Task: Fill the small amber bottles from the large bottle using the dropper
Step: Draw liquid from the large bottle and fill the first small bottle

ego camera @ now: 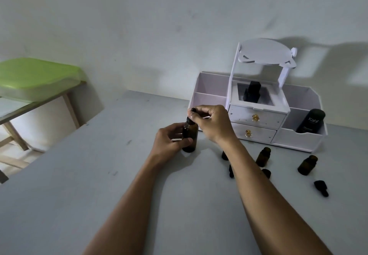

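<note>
Both forearms reach up from the near edge of the grey table (83,175); beyond and to the right of the hands, against the wall, a white organizer (258,119) is seen, the largest thing here, with a black bottle (310,123) leaning in its right bin. The large bottle (190,137) stands upright, wrapped by the left hand (171,139), fingers and thumb closed round its lower body so that it is steadied on the table. Directly above it the right hand (213,123) is pinched shut on the dropper (191,115), whose black bulb shows at the fingertips (194,109) and whose collar sits at the bottle's neck. Dropper and bottle share one upright axis, so the coming move is judged to be a straight lift, or a straight push down; which one cannot be told. Well to the right of the right wrist, and nearer the right hand than the left, the small bottles (263,156) stand open, one (307,165) further right, one partly hidden by the arm. Loose black caps (321,188) lie among them. Whether any holds liquid cannot be told
</note>
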Tool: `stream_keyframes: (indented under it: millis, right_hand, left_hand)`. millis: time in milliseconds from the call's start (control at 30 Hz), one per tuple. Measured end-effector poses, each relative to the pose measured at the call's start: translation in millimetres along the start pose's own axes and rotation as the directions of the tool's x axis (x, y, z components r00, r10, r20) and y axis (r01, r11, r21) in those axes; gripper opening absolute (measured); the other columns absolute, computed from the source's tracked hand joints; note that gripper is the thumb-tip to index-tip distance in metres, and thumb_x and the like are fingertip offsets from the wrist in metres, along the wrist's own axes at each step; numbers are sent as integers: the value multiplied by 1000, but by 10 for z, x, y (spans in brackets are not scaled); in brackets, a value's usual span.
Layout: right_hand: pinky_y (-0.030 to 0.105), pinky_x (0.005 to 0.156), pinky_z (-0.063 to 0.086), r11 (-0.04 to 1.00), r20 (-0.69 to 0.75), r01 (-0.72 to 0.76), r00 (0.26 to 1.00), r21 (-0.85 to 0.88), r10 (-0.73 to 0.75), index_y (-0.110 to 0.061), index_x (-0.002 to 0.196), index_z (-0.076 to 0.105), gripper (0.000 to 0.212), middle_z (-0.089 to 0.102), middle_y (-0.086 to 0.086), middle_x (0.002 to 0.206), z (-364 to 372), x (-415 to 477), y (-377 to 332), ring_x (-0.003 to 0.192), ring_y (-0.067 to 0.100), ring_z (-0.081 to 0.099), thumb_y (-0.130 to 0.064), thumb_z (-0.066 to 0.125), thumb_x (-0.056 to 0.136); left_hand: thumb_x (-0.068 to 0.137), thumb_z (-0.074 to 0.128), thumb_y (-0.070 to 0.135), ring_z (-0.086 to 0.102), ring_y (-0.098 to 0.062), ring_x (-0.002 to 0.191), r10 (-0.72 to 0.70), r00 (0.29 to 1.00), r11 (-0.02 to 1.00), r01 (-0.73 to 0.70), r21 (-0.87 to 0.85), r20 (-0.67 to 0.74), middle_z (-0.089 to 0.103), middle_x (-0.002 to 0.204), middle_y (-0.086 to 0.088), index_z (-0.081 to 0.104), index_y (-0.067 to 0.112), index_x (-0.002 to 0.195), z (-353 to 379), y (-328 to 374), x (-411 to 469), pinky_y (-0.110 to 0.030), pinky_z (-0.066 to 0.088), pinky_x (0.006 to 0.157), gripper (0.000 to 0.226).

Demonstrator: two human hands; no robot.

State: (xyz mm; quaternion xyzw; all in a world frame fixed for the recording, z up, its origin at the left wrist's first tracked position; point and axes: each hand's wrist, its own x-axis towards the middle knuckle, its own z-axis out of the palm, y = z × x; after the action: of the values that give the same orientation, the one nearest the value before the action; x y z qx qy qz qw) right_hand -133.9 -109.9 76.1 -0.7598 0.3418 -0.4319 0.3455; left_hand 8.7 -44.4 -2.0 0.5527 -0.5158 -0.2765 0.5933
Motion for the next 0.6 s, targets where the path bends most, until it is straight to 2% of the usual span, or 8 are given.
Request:
stream_keyframes:
  millis: [133, 267, 500, 600]
  right_hand:
    - [5, 67, 47, 1000, -48, 14, 999, 1, -14, -7, 86, 80, 6, 73, 0, 79, 28, 3, -13, 64, -7, 64, -11, 75, 85]
    - [3, 64, 45, 1000, -85, 20, 996, -20, -22, -4, 83, 80, 6, 69, -3, 74, 59, 17, -24, 59, -11, 61, -7, 75, 84]
    - [2, 63, 44, 999, -98, 19, 995, -42, -23, -4, 86, 80, 7, 70, -1, 77, 64, 6, -37, 63, -6, 61, -8, 75, 85]
    - [4, 66, 47, 999, -74, 3, 997, -46, -7, -6, 90, 80, 9, 73, 0, 83, 51, -4, -44, 67, 2, 64, -12, 74, 86]
  left_hand:
    - [69, 78, 15, 74, -15, 99, 0, 1000, 1000, 0, 3, -1, 78, 105, 2, 73, 17, 117, -3, -1, 0, -29, 58, 89, 49]
    - [70, 78, 14, 74, -14, 98, 8, 1000, 1000, -8, 11, 1, 78, 105, 2, 73, 17, 118, -5, 6, -7, -28, 57, 88, 48]
    - [70, 78, 15, 73, -15, 100, 4, 1000, 1000, -4, 28, -1, 78, 105, 2, 72, 16, 119, -3, -2, -19, -31, 58, 90, 49]
    - [70, 78, 17, 73, -15, 100, 1, 1000, 1000, -1, 30, -1, 78, 106, 2, 72, 16, 119, 1, 3, -26, -31, 58, 90, 50]
